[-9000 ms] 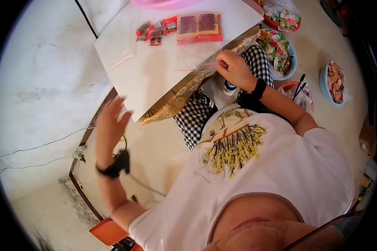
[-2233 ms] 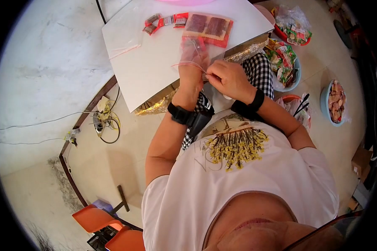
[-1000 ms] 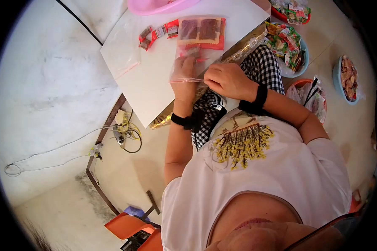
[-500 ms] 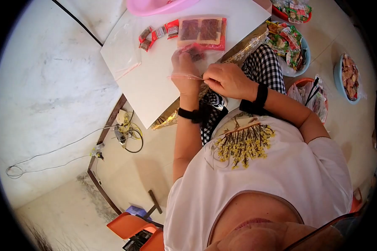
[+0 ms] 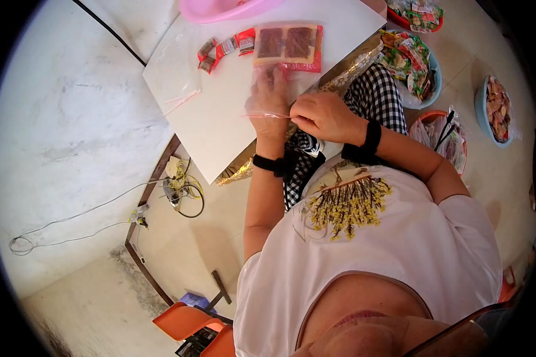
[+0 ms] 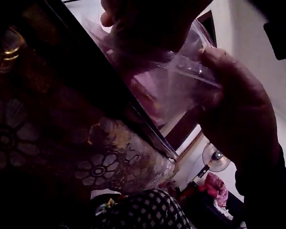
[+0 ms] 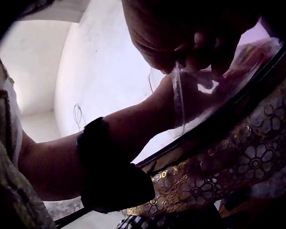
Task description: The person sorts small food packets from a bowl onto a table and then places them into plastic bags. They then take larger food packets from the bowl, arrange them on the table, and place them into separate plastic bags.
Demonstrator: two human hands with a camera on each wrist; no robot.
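Note:
A clear zip bag (image 5: 255, 107) with a red-lined mouth lies at the table's near edge. Inside it is my left hand (image 5: 270, 98), fingers stretched forward over small dark packets with red ends, mostly hidden beneath them. My right hand (image 5: 320, 116) pinches the bag's mouth at its right corner; in the right wrist view the plastic hangs from the right fingers (image 7: 219, 55). At the bag's far end shows a flat red-edged package (image 5: 289, 44) with two dark brown squares. Several small red-and-brown packets (image 5: 225, 46) lie on the white tabletop (image 5: 220, 113), left of the package.
Another clear bag (image 5: 175, 77) lies on the table's left part, and a pink basin (image 5: 229, 9) stands at the back. On the floor at right are a blue basin of colourful packets (image 5: 436, 89), a blue basin of brownish pieces (image 5: 480, 116) and an orange-rimmed container (image 5: 420, 119).
Between nine seconds ago and now, the left hand came from the left into the bag, and fewer small packets lie loose. Over the last half second its fingers straightened; the right hand stayed at the mouth.

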